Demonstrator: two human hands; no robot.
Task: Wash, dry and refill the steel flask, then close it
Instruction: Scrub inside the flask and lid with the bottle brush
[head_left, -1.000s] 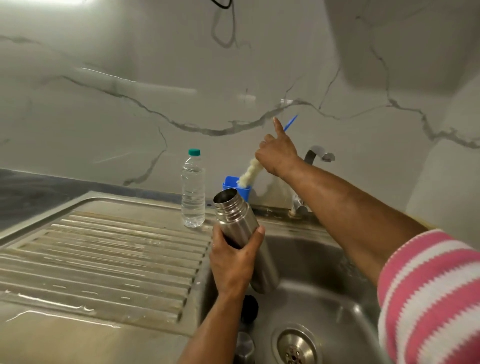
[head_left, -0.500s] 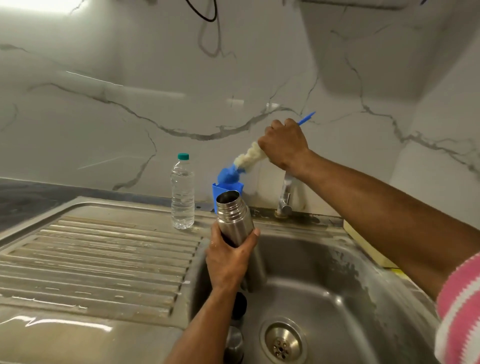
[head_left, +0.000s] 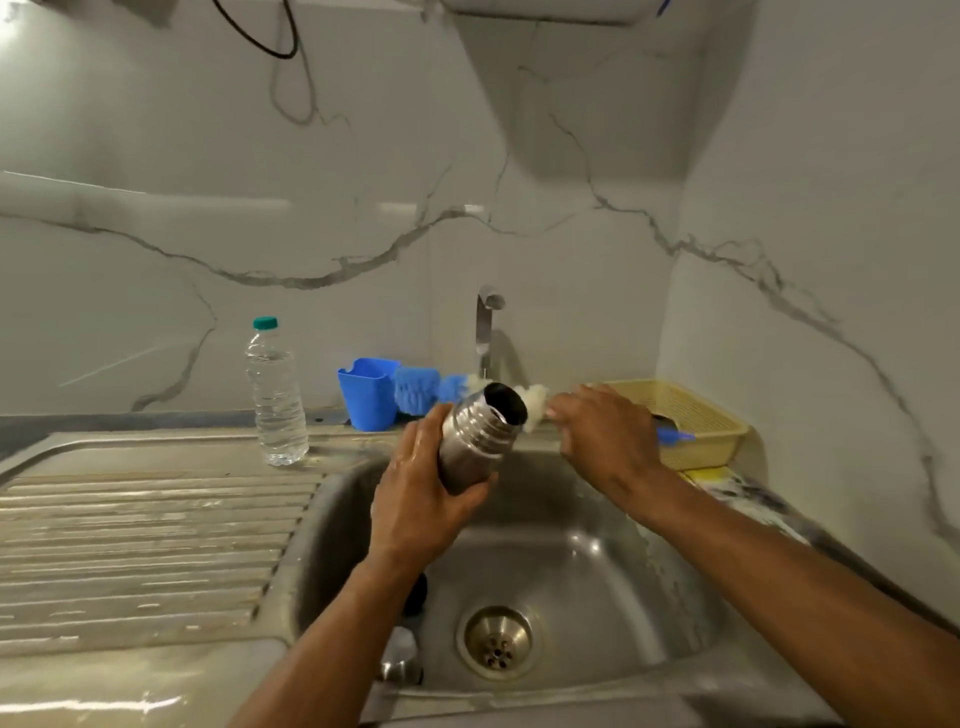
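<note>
The open steel flask (head_left: 470, 447) is over the sink (head_left: 597, 561), tilted with its mouth up and to the right. My left hand (head_left: 415, 509) grips its body from the left. My right hand (head_left: 602, 436) holds a bottle brush (head_left: 415, 387) level, just behind the flask's mouth. Its blue and white bristles stick out to the left and its blue handle tip to the right. The brush is outside the flask. A black stopper (head_left: 415, 592) and a steel cap (head_left: 400, 654) lie in the sink under my left forearm.
A clear water bottle (head_left: 275, 395) with a green cap stands on the rim behind the ribbed drainboard (head_left: 145, 545). A blue cup (head_left: 366, 397), the tap (head_left: 485, 322) and a yellow basket (head_left: 696, 415) line the back. The drain (head_left: 497, 642) is at the sink bottom.
My right hand lifted the brush out of the blue cup and lowered it level to the flask's mouth. My left hand tilted the flask to the right.
</note>
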